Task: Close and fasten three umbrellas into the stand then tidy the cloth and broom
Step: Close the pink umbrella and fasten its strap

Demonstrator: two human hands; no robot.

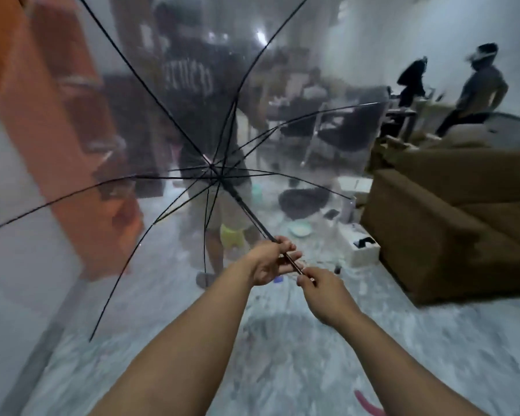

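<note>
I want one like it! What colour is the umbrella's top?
The umbrella's canopy is clear, with black ribs. Head view shows it.

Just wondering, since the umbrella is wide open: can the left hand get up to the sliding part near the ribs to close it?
Probably yes. The left hand already grips the shaft, with bare shaft above it up to the hub.

Two hands, left hand (269, 261) ahead of right hand (320, 291), grip the shaft of an open transparent umbrella (162, 121) above a pale floor (282, 355).
</note>
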